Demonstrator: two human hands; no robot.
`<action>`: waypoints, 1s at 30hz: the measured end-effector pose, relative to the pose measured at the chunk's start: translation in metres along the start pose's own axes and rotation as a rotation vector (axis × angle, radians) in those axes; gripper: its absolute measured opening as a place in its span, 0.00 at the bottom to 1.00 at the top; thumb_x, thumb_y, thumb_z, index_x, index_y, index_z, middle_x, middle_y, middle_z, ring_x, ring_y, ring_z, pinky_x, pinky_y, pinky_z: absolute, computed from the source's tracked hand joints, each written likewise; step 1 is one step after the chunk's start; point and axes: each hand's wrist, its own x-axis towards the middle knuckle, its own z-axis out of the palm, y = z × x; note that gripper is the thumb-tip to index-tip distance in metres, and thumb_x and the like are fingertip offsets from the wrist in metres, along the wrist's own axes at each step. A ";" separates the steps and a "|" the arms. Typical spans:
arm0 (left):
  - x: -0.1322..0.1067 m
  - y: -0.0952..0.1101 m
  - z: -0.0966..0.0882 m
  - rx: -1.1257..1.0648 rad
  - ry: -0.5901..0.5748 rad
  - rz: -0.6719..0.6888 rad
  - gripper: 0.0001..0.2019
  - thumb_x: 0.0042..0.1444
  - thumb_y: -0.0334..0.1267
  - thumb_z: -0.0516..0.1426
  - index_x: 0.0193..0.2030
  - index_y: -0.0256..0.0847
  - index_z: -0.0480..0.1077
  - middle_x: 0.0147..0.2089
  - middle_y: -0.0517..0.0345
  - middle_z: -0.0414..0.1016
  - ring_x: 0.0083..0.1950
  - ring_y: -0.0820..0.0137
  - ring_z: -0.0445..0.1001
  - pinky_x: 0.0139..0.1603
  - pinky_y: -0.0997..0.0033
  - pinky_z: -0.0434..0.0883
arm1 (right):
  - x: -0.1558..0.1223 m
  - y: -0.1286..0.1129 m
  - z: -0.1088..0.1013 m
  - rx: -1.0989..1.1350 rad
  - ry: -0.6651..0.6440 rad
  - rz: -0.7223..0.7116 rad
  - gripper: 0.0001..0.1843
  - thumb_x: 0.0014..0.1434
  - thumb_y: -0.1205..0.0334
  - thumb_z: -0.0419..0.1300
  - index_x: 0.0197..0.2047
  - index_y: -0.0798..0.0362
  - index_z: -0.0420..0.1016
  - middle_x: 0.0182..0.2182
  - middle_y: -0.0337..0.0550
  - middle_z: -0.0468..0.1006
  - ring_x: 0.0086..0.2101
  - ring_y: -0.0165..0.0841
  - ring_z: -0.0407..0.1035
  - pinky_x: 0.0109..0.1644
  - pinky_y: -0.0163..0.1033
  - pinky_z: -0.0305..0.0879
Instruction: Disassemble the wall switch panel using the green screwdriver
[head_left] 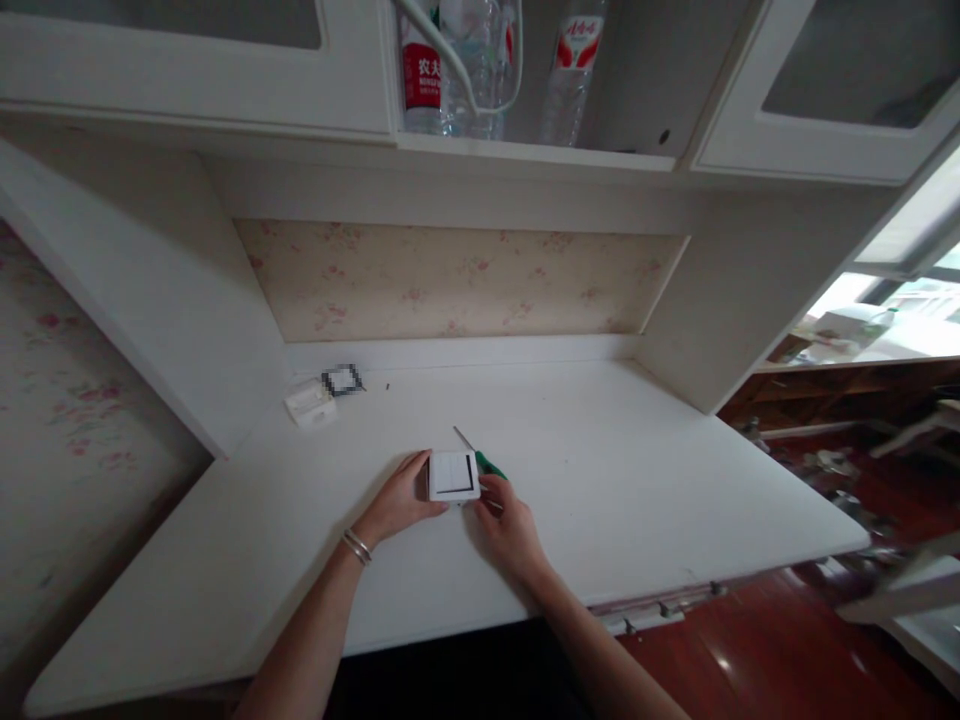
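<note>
White plastic at the centre of the head view: a squarish, shallow white device (452, 473) with a dark L-shaped line along the lower and right sides of its upper face. Held over the smooth white desk (637, 490), resting on it or lifted, impossible to tell. Gripped from nine o'clock by the bare left hand (405, 497), opened to the device's width, fingers at the far left corner and thumb along the near edge. At four o'clock, the bare right hand (510, 520), mostly curled, fingertips gathered at the device's right side.

Judged from the present pose, partway through: device in hand, attention apparently on its right edge, not yet released. Nothing clearly finished to point to. Just beyond, a slim metal-shafted tool with a green handle (491, 466), probably a screwdriver, tip towards twelve o'clock and handle between two and three. Seemingly out of use, though too close to the right fingers to rule out contact.

Farther off at ten o'clock, a low white tray-like piece (310, 402), and beside it a black-edged rectangular item (343, 380); at eleven, a tiny dark piece (388, 386). Perhaps set aside, perhaps left to fit; cannot say.

Hard to make out: a thin pale sliver between the right fingers, loose or part of the device. Hidden: the device's underside and most of the right fingertips. Blurred into blocks: the face of the black-edged item. Cut off at twelve o'clock: the tops of the clear plastic bottles (574, 80) on the shelf.
</note>
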 end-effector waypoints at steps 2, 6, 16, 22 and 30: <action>0.000 0.000 0.000 -0.001 0.006 0.008 0.43 0.40 0.41 0.69 0.63 0.39 0.58 0.65 0.44 0.60 0.65 0.55 0.59 0.67 0.53 0.55 | 0.000 0.000 -0.001 -0.045 -0.014 0.021 0.18 0.59 0.60 0.56 0.53 0.50 0.68 0.42 0.46 0.79 0.41 0.37 0.76 0.47 0.45 0.73; 0.000 0.002 0.001 -0.046 0.038 0.043 0.41 0.39 0.41 0.69 0.61 0.40 0.60 0.61 0.46 0.63 0.62 0.57 0.63 0.65 0.54 0.59 | 0.000 0.000 -0.002 -0.120 -0.015 0.016 0.20 0.59 0.59 0.56 0.54 0.50 0.70 0.41 0.47 0.79 0.40 0.37 0.76 0.46 0.44 0.73; 0.005 0.004 -0.008 -0.210 0.211 -0.082 0.36 0.43 0.47 0.67 0.59 0.40 0.62 0.56 0.47 0.65 0.52 0.61 0.69 0.51 0.62 0.70 | -0.001 -0.003 -0.003 -0.117 -0.018 0.039 0.22 0.58 0.58 0.57 0.56 0.51 0.69 0.41 0.47 0.80 0.39 0.37 0.76 0.46 0.44 0.73; 0.015 -0.017 -0.030 0.009 0.490 -0.295 0.36 0.45 0.57 0.63 0.57 0.39 0.62 0.54 0.48 0.66 0.46 0.63 0.70 0.46 0.64 0.70 | -0.003 -0.003 -0.001 -0.150 0.005 0.021 0.19 0.59 0.57 0.55 0.53 0.52 0.70 0.42 0.48 0.78 0.36 0.35 0.74 0.41 0.41 0.73; 0.033 -0.059 -0.098 0.489 0.433 -0.419 0.39 0.43 0.63 0.59 0.54 0.34 0.65 0.51 0.43 0.70 0.52 0.56 0.69 0.53 0.63 0.66 | -0.007 -0.006 -0.012 -0.412 0.270 -0.080 0.13 0.62 0.55 0.52 0.46 0.51 0.70 0.32 0.44 0.72 0.34 0.37 0.67 0.37 0.41 0.67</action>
